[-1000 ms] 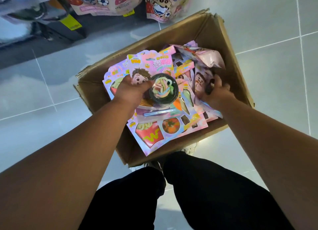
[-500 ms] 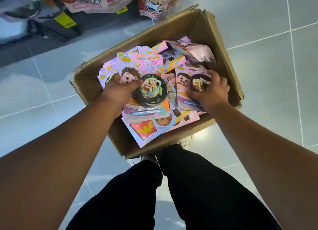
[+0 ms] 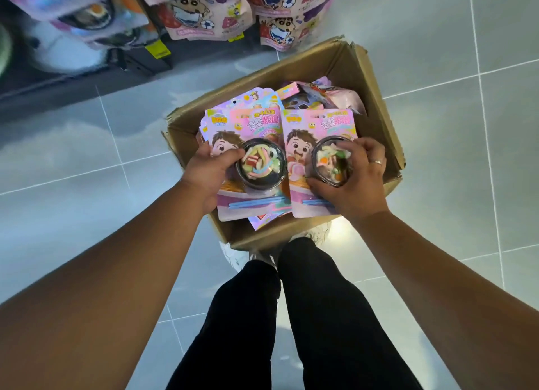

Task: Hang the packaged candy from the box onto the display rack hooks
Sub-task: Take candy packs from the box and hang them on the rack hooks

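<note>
We hold one pack of candy in each hand over the open cardboard box (image 3: 315,68), which sits on the tiled floor (image 3: 437,185) right at our feet. Our left hand (image 3: 210,175) has its grip closed on the left pack (image 3: 250,121), with the thumb on the front against the domed bowl blister (image 3: 261,168) and the fingers out of sight behind the card. Our right hand (image 3: 360,182) is curled round the matching blister on the right pack (image 3: 332,124), fingers over its far side and thumb at its lower edge. We judge the blister is the sensible place to take hold: it is the stiff, bulky part, and gripping there leaves the top edge of each card free for a hook. The two packs are side by side, faces up and tops pointing away from us, touching or slightly overlapping at their inner edges. From this angle we cannot be sure whether they are fully clear of the loose packs (image 3: 329,95) below them in the box. The display rack (image 3: 140,63) stands just beyond the box, with cartoon pouches (image 3: 201,13) already hanging on it, so the carry should be short. Its hooks are not visible here, and nothing from our hands is on the rack yet.
</note>
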A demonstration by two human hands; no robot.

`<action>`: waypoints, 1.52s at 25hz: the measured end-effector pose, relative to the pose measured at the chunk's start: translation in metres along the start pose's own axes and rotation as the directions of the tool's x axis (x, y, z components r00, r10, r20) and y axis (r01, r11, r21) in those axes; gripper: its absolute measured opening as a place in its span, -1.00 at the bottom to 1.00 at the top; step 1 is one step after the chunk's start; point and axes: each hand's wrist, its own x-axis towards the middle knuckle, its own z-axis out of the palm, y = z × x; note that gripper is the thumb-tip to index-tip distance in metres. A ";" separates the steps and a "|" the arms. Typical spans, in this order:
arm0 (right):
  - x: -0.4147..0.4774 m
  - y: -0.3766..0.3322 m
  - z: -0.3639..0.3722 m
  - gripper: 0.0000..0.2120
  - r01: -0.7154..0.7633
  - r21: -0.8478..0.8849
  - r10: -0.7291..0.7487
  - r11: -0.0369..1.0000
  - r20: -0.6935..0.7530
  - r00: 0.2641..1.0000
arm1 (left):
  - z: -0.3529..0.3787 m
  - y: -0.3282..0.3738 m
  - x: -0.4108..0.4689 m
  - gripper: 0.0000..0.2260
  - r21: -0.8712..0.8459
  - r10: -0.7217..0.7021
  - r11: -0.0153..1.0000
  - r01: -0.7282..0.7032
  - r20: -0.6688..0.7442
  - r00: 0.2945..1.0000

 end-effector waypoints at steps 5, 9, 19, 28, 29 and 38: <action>-0.009 -0.048 -0.029 -0.66 0.108 0.095 -0.105 0.990 -0.032 0.994 | -0.026 0.031 -0.044 -0.66 -0.029 0.014 0.999 -0.015 -0.020 1.000; -0.012 -0.095 -0.060 -0.55 0.015 0.151 -0.006 0.988 -0.062 0.998 | -0.048 0.065 -0.088 -0.77 -0.072 0.032 0.997 -0.032 -0.010 0.999; -0.036 -0.231 -0.164 -0.28 -0.139 0.552 0.040 0.822 0.187 0.982 | -0.099 0.163 -0.217 -0.78 -0.146 0.246 0.958 -0.248 -0.030 0.969; -0.083 -0.334 -0.249 -0.46 -0.032 0.676 -0.102 0.736 0.158 0.982 | -0.134 0.233 -0.344 -0.71 -0.171 0.433 0.878 -0.447 -0.116 0.894; -0.088 -0.342 -0.256 -0.48 -0.024 0.681 -0.134 0.732 0.179 0.975 | -0.138 0.235 -0.355 -0.72 -0.177 0.440 0.870 -0.461 -0.144 0.886; -0.094 -0.410 -0.289 -0.56 0.003 0.658 -0.210 0.753 0.236 0.949 | -0.166 0.264 -0.420 -0.74 -0.179 0.500 0.812 -0.555 -0.276 0.821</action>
